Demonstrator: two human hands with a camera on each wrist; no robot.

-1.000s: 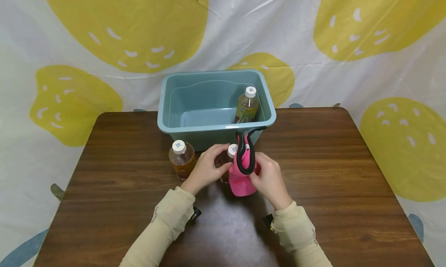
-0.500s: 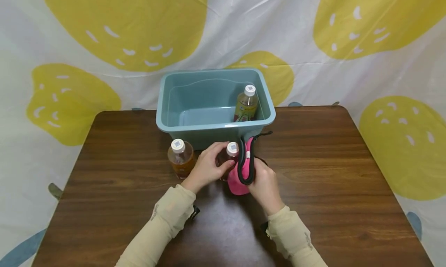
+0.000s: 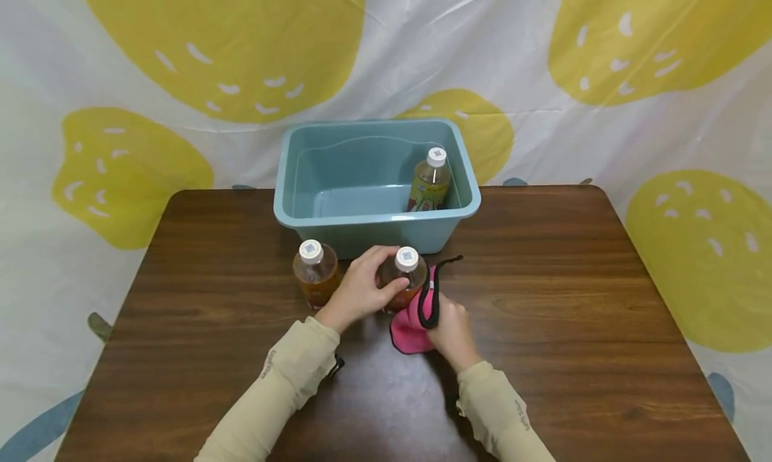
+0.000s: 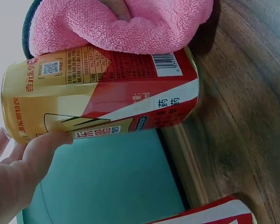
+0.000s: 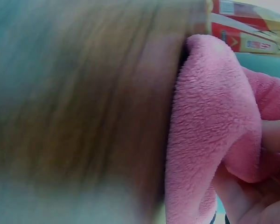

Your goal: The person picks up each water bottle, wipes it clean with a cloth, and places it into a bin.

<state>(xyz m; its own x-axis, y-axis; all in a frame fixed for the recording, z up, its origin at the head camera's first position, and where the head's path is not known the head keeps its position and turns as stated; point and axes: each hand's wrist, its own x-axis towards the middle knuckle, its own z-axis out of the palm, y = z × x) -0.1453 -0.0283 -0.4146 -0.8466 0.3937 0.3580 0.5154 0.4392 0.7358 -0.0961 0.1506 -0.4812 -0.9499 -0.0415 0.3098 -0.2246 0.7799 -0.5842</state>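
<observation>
While the head view shows mostly the white cap and shoulder of the middle bottle, upright on the table in front of the blue-green bin, the left wrist view reveals its red-and-gold label, with a square code and a barcode. The left hand grasps this bottle, thumb across the label's gold part; its other fingers are partly hidden behind. The right hand grips a pink cloth with black edging, which touches the bottle's side. Only the right wrist view shows folds pinched between thumb and fingers; much of that view's left half is blurred.

Three bottles appear in all: the middle one, a left bottle standing near it, and a bin bottle at the bin's right end, its lower part hidden by the front wall. A red label is cut off at the left wrist view's lower edge. There is one cloth and one bin.
</observation>
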